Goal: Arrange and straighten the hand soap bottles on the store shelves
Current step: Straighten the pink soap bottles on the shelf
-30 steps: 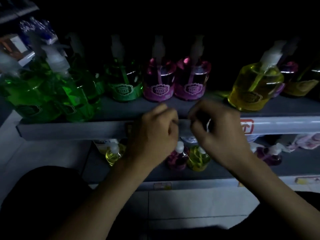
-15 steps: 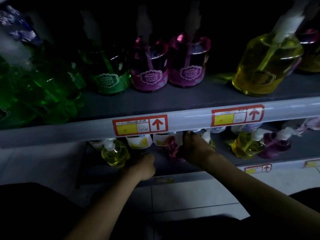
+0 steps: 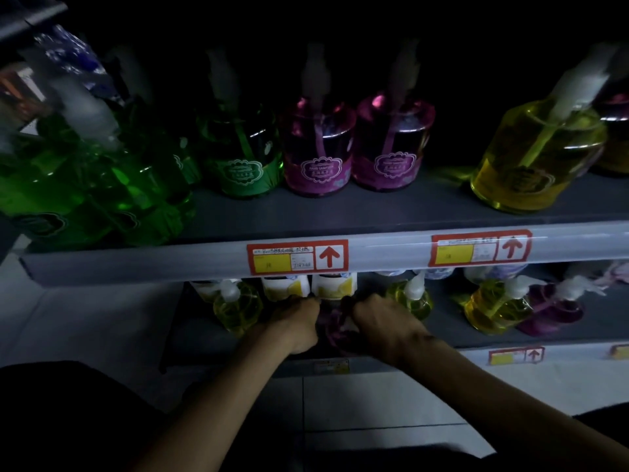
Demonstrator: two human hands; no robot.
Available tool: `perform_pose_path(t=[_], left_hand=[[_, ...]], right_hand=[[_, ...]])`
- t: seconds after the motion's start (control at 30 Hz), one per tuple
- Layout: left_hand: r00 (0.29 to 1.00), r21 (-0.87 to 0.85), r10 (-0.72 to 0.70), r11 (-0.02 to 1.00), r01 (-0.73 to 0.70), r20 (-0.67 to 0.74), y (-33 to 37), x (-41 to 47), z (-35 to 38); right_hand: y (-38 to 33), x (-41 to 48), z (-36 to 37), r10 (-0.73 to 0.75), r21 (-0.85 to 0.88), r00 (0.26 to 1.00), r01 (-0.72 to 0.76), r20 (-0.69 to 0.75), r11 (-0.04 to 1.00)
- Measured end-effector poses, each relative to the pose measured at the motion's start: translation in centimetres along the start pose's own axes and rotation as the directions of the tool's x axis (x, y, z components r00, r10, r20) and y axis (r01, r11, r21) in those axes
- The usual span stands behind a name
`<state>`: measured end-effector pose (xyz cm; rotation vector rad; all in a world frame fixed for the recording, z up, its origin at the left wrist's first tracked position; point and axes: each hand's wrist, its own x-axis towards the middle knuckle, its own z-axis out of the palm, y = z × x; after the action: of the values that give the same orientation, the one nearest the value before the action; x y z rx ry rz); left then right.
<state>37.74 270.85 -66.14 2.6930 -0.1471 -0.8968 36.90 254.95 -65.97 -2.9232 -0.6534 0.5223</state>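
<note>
- Closest, at 6 o'clock in this very dim view, two bare forearms reach from a dark lap across pale floor tiles toward a low store shelf.
- The right grip (image 3: 384,327), a bare hand, wraps the right side of a small dark purple clear-plastic soap bottle (image 3: 335,323) and grasps it.
- The left grip (image 3: 299,325) has curled fingers against the bottle's 9 o'clock side. It is too dark to tell whether it holds the bottle or only steadies it.
- The purple bottle sits at the front of the dark grey lower shelf (image 3: 204,338), just below the middle of the view, between the two hands. Whether it stands straight cannot be made out.
- At its 9 o'clock, near the left grip, stands a small yellow pump bottle (image 3: 236,308).
- Just behind it, at 12 o'clock, are two white tubs with lemon-yellow labels (image 3: 335,284).
- At 2 o'clock, just beside the right knuckles, is a second yellow pump bottle (image 3: 413,301).
- The step in hand looks like squaring up this one bottle.
- Likely best: keep its base on the shelf and slide rather than lift. Turn label and pump to the front, and move slowly so the tubs behind and the yellow neighbour are not knocked.
- Above, the pale grey shelf rail (image 3: 136,267) carries a red-bordered price tag (image 3: 297,257). It overhangs the lower row, so a raised pump could catch it.
- Farthest, on the upper shelf (image 3: 391,212):
  - Crowded green soap bottles (image 3: 85,189) are at 10 o'clock.
  - Two pink bottles (image 3: 318,148) stand upright side by side at 12 o'clock.
  - A large yellow bottle (image 3: 537,158) is at 2 o'clock.
</note>
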Motion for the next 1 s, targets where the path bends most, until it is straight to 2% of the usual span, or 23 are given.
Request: perform_pose_path(t=[0.1, 0.17, 0.2, 0.27, 0.3, 0.37, 0.47, 0.5, 0.53, 0.57, 0.6, 0.73, 0.83, 0.9, 1.0], left_hand=[[0.991, -0.012, 0.045, 0.999, -0.044, 0.126, -0.4, -1.6, -1.7], [0.965, -0.037, 0.132, 0.991, -0.127, 0.225, -0.4, -3.0, -3.1], [0.937, -0.084, 0.208, 0.978, -0.192, 0.281, -0.3, -3.8, -3.9], [0.828, -0.271, 0.402, 0.910, -0.314, 0.391, 0.0, -5.8, -5.8], [0.753, -0.395, 0.506, 0.849, -0.351, 0.420, 0.1, -6.9, -6.6], [0.646, -0.611, 0.677, 0.689, -0.390, 0.352, 0.4, -8.7, -7.6], [0.558, -0.853, 0.819, 0.381, -0.358, 0.132, 1.4, -10.2, -7.9], [0.552, -0.893, 0.833, 0.280, -0.352, 0.043, 1.9, -10.5, -7.8], [0.612, -0.907, 0.790, 0.230, -0.354, -0.039, 2.5, -10.9, -8.0], [0.700, -0.895, 0.704, 0.228, -0.384, -0.121, 3.0, -11.2, -8.4], [0.751, -0.871, 0.628, 0.235, -0.432, -0.203, 3.2, -11.3, -8.7], [0.802, -0.818, 0.400, 0.185, -0.545, -0.444, 4.3, -11.6, -9.3], [0.781, -0.763, 0.224, 0.178, -0.621, -0.583, 5.1, -11.8, -9.8], [0.736, -0.702, 0.139, 0.225, -0.675, -0.663, 5.2, -11.7, -9.9], [0.679, -0.626, 0.134, 0.292, -0.723, -0.722, 5.6, -11.6, -9.4]], right_hand=[[-0.8, -2.4, -2.6, -0.118, 0.025, 0.986, 0.121, -0.116, 0.992], [-1.2, -4.4, -5.3, -0.190, 0.125, 0.961, 0.218, -0.202, 0.968], [-1.4, -5.6, -6.7, -0.214, 0.209, 0.948, 0.264, -0.237, 0.941], [-1.6, -7.8, -9.1, -0.232, 0.432, 0.921, 0.356, -0.314, 0.829], [-1.7, -8.6, -10.1, -0.223, 0.531, 0.907, 0.393, -0.356, 0.750], [-1.6, -9.6, -12.0, -0.198, 0.667, 0.878, 0.464, -0.437, 0.583], [-1.6, -9.2, -14.9, -0.089, 0.734, 0.822, 0.546, -0.562, 0.404], [-1.5, -9.0, -15.7, -0.023, 0.752, 0.810, 0.555, -0.586, 0.355], [-1.5, -8.8, -16.4, 0.040, 0.772, 0.804, 0.553, -0.593, 0.312], [-1.6, -8.5, -16.9, 0.091, 0.789, 0.805, 0.543, -0.587, 0.288], [-1.7, -8.3, -17.3, 0.133, 0.800, 0.805, 0.526, -0.578, 0.290], [-2.5, -7.9, -17.7, 0.234, 0.811, 0.817, 0.401, -0.527, 0.426], [-2.9, -8.1, -17.4, 0.212, 0.848, 0.863, 0.353, -0.458, 0.395], [-3.1, -8.0, -17.1, 0.173, 0.834, 0.869, 0.363, -0.464, 0.415], [-3.4, -7.3, -16.2, 0.143, 0.825, 0.866, 0.389, -0.480, 0.410]])
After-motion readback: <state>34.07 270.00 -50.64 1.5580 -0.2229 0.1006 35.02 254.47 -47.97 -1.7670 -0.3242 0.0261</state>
